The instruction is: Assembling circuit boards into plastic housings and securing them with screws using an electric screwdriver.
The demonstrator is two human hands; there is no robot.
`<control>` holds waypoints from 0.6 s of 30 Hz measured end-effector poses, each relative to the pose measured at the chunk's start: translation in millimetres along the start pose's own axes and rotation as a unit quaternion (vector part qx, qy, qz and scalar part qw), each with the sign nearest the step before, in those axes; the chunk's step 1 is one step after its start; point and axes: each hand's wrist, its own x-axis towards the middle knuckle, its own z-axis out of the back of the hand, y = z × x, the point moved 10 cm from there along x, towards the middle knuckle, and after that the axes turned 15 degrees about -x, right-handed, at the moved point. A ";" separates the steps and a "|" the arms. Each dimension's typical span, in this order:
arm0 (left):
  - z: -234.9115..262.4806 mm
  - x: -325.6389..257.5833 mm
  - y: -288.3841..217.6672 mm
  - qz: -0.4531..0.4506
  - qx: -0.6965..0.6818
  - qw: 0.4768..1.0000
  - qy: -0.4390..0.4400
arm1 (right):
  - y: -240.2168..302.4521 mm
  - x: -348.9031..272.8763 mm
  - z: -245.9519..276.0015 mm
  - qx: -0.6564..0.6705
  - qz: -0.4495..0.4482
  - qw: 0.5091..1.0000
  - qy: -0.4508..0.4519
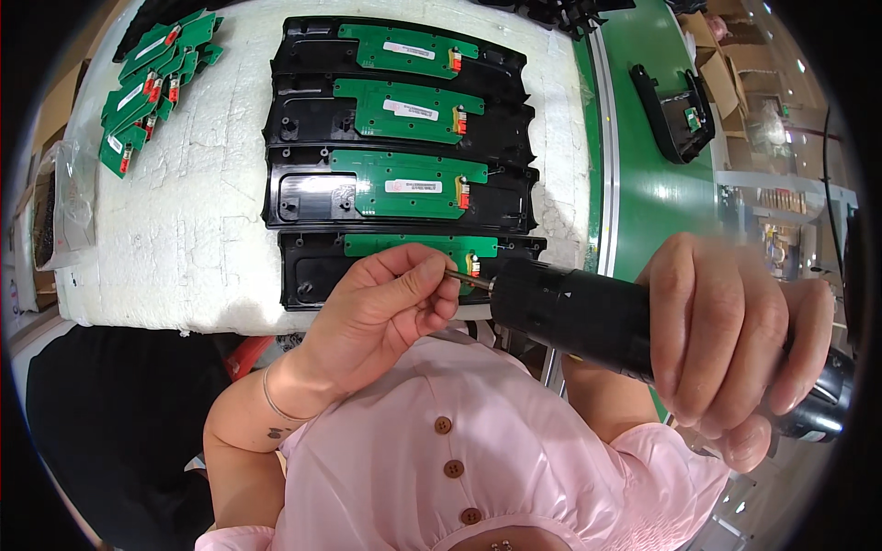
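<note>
My right hand [721, 321] is wrapped round a black electric screwdriver [570, 312], held nearly level and pointing left. Its thin metal bit [473, 279] reaches to the fingertips of my left hand [381, 303]. Thumb and forefinger of that hand are pinched at the bit's tip; whatever is between them is too small to make out. Both hands are above the near edge of the closest black plastic panel [308, 275]. A green circuit board [367, 245] lies in this panel, partly hidden by my left hand, with a red-and-white connector [474, 264] at its right.
Beyond lie several more black panels [312, 193] in a column, each with a green board, on a white foam block [211, 248]. Loose green boards [138, 92] are heaped at the far left. A black curved housing [671, 119] rests on the green surface [643, 193] at right.
</note>
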 end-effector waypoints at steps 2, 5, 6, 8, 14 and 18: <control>1.3 -0.9 -0.8 -0.012 0.007 1.000 0.001 | -0.3 9.2 -2.7 -0.026 -0.047 0.997 0.057; 0.3 -1.0 -2.1 -0.026 -0.011 0.999 0.026 | -7.9 6.3 -10.5 -0.050 -0.084 0.991 0.088; -2.1 0.4 -3.7 -0.038 -0.019 0.997 0.063 | -6.1 5.1 -7.0 -0.063 -0.072 0.994 0.060; -15.1 -0.7 -2.9 -0.049 -0.028 0.993 0.099 | -8.0 3.2 -6.4 -0.075 -0.061 0.995 0.033; -4.3 -5.3 10.1 -0.004 -0.021 0.999 -0.029 | -63.3 -2.3 8.5 -0.226 -0.137 0.964 -0.031; -1.9 -11.2 8.9 0.018 0.042 0.999 -0.018 | -78.6 -5.0 15.3 -0.227 -0.198 0.951 -0.071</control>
